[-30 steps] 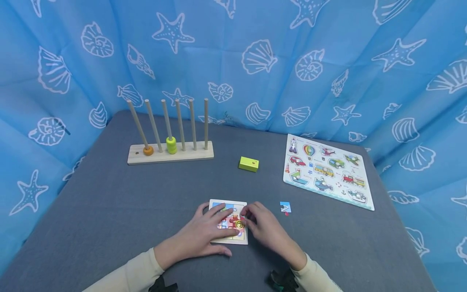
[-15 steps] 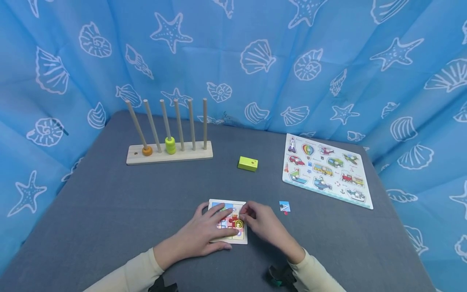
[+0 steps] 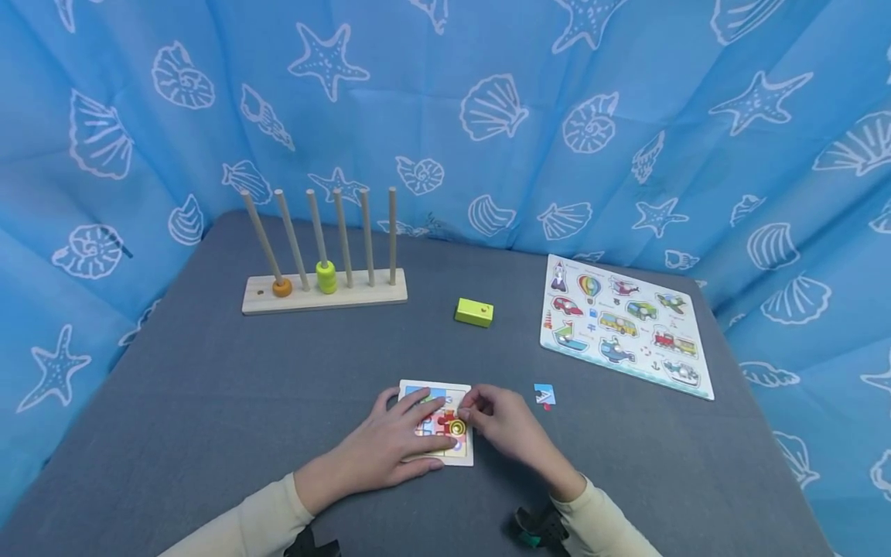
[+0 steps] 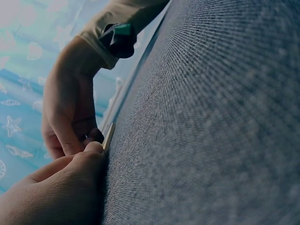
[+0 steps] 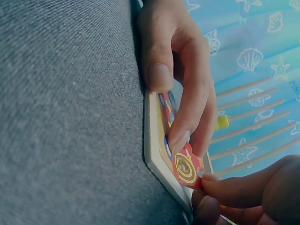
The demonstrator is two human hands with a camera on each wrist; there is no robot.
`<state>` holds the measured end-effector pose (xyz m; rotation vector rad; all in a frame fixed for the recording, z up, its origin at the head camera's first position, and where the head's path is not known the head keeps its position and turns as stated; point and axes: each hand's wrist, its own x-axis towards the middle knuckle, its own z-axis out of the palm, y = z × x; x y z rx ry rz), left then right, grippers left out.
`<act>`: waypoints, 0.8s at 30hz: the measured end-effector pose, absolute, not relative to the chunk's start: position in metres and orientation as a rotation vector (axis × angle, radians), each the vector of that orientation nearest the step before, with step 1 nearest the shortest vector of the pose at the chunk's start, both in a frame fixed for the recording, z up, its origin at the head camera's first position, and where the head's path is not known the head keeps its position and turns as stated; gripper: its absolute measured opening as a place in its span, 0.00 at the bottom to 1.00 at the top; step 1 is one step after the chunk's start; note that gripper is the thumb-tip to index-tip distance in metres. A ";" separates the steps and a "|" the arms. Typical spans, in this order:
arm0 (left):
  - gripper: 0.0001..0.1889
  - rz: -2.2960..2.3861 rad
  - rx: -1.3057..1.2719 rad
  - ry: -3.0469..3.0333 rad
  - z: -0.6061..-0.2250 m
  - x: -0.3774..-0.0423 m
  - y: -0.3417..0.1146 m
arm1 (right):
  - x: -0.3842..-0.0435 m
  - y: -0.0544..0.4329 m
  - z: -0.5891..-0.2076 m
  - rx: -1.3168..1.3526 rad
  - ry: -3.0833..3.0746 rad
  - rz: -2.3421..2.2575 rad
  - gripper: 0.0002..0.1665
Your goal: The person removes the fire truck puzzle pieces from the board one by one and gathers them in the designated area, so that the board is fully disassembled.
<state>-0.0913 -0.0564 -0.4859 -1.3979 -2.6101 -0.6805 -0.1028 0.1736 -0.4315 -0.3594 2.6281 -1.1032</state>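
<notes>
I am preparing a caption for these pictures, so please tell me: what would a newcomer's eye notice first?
Probably the bright blue curtain, printed with white shells, filling the background. Next, low in the head view, the left hand lies spread over a small puzzle, while the right hand pinches a red ringed piece at its right side.

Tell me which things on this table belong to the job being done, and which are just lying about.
Part of the job:
Small jigsaw tray
Red jigsaw piece with yellow rings, pinched at its edge
Loose blue-and-white jigsaw piece, probably, lying apart from the tray

Just lying about, it seems:
Wooden peg stand, with orange bead and lime-green beads
Yellow-green block
Vehicle puzzle board
</notes>
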 end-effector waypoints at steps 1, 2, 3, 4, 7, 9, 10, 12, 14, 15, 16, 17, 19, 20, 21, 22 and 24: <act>0.19 -0.683 -1.397 -2.611 -0.486 -0.091 -0.056 | -0.102 0.174 -0.431 -0.355 2.623 -1.110 0.05; 0.19 -0.690 -1.396 -2.610 -0.486 -0.091 -0.057 | -0.102 0.174 -0.431 -0.348 2.615 -1.118 0.05; 0.19 -0.694 -1.395 -2.609 -0.487 -0.091 -0.057 | -0.102 0.174 -0.431 -0.347 2.612 -1.124 0.04; 0.19 -0.692 -1.395 -2.609 -0.487 -0.090 -0.057 | -0.102 0.174 -0.431 -0.345 2.609 -1.131 0.05; 0.19 -0.680 -1.391 -2.608 -0.488 -0.090 -0.057 | -0.101 0.174 -0.432 -0.329 2.604 -1.156 0.05; 0.19 -0.668 -1.388 -2.609 -0.489 -0.090 -0.057 | -0.101 0.174 -0.433 -0.315 2.607 -1.161 0.05; 0.19 -0.660 -1.386 -2.612 -0.489 -0.091 -0.057 | -0.102 0.174 -0.433 -0.306 2.607 -1.162 0.05; 0.20 -0.650 -1.381 -2.617 -0.489 -0.091 -0.057 | -0.102 0.173 -0.433 -0.290 2.609 -1.163 0.06; 0.20 -0.642 -1.379 -2.620 -0.489 -0.091 -0.057 | -0.103 0.174 -0.434 -0.276 2.609 -1.160 0.06; 0.20 -0.639 -1.379 -2.621 -0.489 -0.091 -0.057 | -0.104 0.173 -0.434 -0.268 2.607 -1.161 0.06; 0.20 -0.636 -1.380 -2.622 -0.488 -0.091 -0.057 | -0.104 0.173 -0.434 -0.260 2.605 -1.162 0.06; 0.20 -0.636 -1.382 -2.620 -0.488 -0.091 -0.057 | -0.104 0.173 -0.434 -0.252 2.604 -1.161 0.07; 0.19 -0.637 -1.387 -2.615 -0.488 -0.091 -0.057 | -0.104 0.173 -0.434 -0.237 2.607 -1.155 0.05; 0.19 -0.638 -1.390 -2.613 -0.488 -0.091 -0.057 | -0.105 0.172 -0.433 -0.227 2.607 -1.154 0.05; 0.19 -0.640 -1.391 -2.610 -0.488 -0.092 -0.057 | -0.105 0.172 -0.433 -0.215 2.607 -1.154 0.04; 0.19 -0.643 -1.393 -2.605 -0.488 -0.092 -0.057 | -0.106 0.171 -0.432 -0.200 2.608 -1.156 0.03; 0.19 -0.642 -1.394 -2.600 -0.487 -0.092 -0.056 | -0.107 0.170 -0.431 -0.170 2.608 -1.164 0.03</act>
